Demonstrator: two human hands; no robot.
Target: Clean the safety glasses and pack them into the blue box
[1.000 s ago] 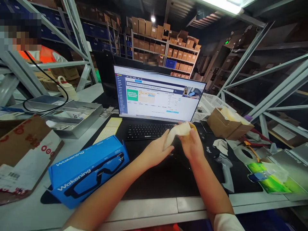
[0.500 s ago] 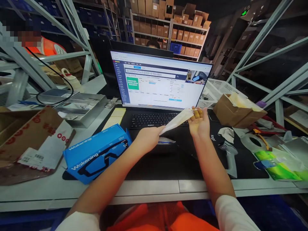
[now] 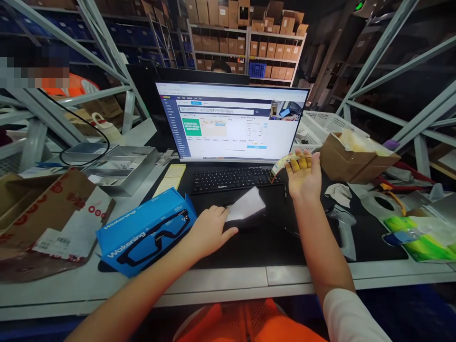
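Note:
My left hand (image 3: 212, 230) is low over the black mat, thumb spread from the fingers. Its fingertips are at the near end of a white paper-like piece (image 3: 248, 204); whether they touch it I cannot tell. My right hand (image 3: 305, 175) is raised palm up before the monitor, yellow covers on some fingertips. A thin, curved, yellowish flexible strip (image 3: 278, 167) with dark and reddish marks is held at its fingers and hangs out to the left. The strip's far end is hidden behind those fingers. A black keyboard (image 3: 231, 179) lies below the strip.
A blue Wakening box (image 3: 146, 232) and an open brown carton (image 3: 46, 218) stand on the left. The monitor (image 3: 231, 126) is at the back. On the right are a scanner (image 3: 344, 228), a tape roll (image 3: 378, 204), a green packet (image 3: 418, 237) and a brown box (image 3: 358, 156).
The white piece, stretched between both hands earlier, is now low by my left hand, which moved down-left and spread. My right hand shifted slightly right, and the yellowish strip now shows at its fingers.

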